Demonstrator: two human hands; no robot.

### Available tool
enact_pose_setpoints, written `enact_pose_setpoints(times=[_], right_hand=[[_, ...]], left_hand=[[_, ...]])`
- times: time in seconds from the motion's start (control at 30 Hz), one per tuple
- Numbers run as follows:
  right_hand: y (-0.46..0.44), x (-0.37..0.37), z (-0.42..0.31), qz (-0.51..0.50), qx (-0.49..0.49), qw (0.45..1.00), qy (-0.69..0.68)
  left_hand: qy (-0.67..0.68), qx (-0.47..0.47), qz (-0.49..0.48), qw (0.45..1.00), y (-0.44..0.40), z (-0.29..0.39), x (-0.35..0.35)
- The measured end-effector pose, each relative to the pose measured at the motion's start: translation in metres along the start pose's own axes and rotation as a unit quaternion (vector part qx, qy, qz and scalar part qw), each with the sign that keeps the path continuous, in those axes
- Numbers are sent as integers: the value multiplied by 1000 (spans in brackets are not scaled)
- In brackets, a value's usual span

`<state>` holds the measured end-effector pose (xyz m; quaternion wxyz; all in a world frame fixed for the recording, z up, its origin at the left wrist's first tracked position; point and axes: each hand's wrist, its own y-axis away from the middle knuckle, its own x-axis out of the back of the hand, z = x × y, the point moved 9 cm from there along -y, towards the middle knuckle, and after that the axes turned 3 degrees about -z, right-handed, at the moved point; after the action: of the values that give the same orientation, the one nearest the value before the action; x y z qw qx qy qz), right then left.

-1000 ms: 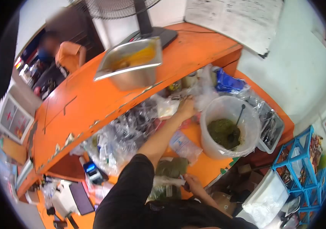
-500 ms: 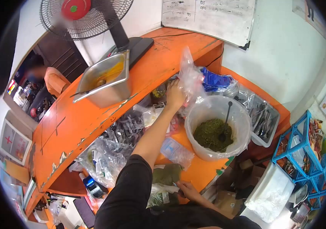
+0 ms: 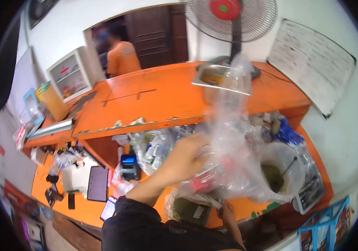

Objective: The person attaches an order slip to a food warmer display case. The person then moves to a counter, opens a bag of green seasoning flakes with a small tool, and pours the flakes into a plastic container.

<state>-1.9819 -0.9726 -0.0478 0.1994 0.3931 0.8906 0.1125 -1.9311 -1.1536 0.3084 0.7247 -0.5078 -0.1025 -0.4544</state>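
My left hand point(image 3: 193, 152) is closed on a bunched clear plastic bag point(image 3: 233, 154) with red patches, held up above the counter. The bag spreads to the right and is blurred by motion. Low in the view, my right hand point(image 3: 228, 212) is closed at the edge of a plastic bag of green contents point(image 3: 189, 210), which lies on the orange counter. Right of the lifted plastic stands a translucent tub point(image 3: 294, 167). It holds a dark green mass point(image 3: 273, 178) with a black-handled spoon point(image 3: 290, 165) in it.
A steel pan point(image 3: 206, 88) and a fan point(image 3: 229, 19) stand on the orange upper shelf point(image 3: 145, 98). To the left are a small printer point(image 3: 129, 166), a tablet point(image 3: 97, 184) and a phone point(image 3: 108, 208). Blue baskets point(image 3: 323, 232) stand lower right. A person in orange point(image 3: 122, 58) is beyond the shelf.
My left hand has drawn back from under the shelf, bringing the clear plastic bag toward me. My right hand stays at the green bag. The head view has turned left.
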Motion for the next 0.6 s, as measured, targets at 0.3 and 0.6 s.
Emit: enact_pose_setpoints(times=[0.3,0.6], right_hand=[[-3,-1,-9,17,-5,998,59],[-2,7,-8,39,19,994,104]], left_hand=[[-330,155,179,914,-29,-89,207],[-403,325,198,832,-115,-360,217]])
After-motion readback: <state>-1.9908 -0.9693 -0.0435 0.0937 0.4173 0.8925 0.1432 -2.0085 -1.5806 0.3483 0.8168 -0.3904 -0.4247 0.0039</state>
